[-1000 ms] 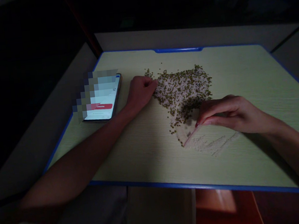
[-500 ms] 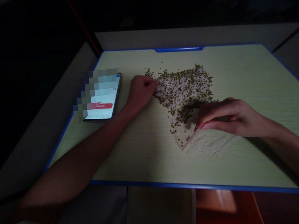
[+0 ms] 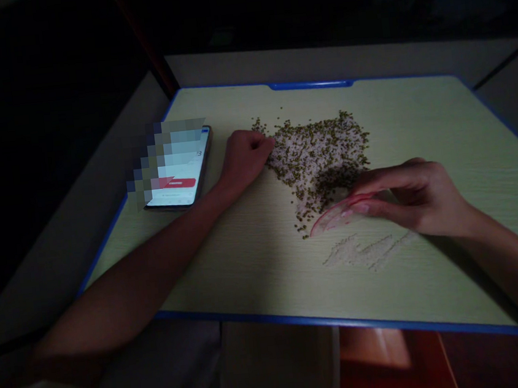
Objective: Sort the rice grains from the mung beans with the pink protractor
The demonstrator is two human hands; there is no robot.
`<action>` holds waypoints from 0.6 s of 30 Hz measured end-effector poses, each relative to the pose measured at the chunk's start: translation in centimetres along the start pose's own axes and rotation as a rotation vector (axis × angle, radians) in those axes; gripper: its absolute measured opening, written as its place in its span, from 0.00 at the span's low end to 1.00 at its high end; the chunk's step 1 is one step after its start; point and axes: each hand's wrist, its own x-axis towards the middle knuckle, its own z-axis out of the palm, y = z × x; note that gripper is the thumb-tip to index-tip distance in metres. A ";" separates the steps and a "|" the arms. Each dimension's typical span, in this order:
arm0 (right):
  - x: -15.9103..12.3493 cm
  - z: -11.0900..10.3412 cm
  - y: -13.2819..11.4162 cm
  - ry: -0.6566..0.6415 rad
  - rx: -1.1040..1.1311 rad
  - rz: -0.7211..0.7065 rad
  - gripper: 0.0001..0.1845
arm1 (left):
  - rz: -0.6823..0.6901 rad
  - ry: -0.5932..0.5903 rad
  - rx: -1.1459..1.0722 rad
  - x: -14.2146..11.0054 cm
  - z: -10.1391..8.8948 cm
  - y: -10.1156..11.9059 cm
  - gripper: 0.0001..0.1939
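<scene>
A spread of green beans, seemingly mung beans, mixed with white grains like rice, covers the middle of the table. At its left edge rests my left hand, curled into a loose fist; nothing shows in it. Between thumb and fingers, my right hand pinches a thin see-through curved sheet with a pink rim. The sheet is tilted at the near end of the spread, just above a few loose beans. Closer to me lies a thin, streaky patch of pale grains, apart from the beans.
A phone with a lit screen lies left of my left hand, part of it blurred out. The light wooden tabletop has a blue rim. Behind the table stands a pale panel. Below the front edge is something orange-red.
My right hand first drew the sheet slightly toward me, then lifted it and tilted it differently, up and away from the pale patch. My left hand has stayed still.
</scene>
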 end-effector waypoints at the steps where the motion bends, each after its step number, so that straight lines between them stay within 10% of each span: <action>1: 0.0 0.1 0.0 -0.015 -0.010 -0.006 0.05 | 0.002 -0.001 0.005 0.0 0.0 0.0 0.19; 18: 0.7 0.8 0.0 -0.006 -0.103 -0.059 0.04 | 0.005 0.006 -0.015 0.0 0.1 -0.2 0.17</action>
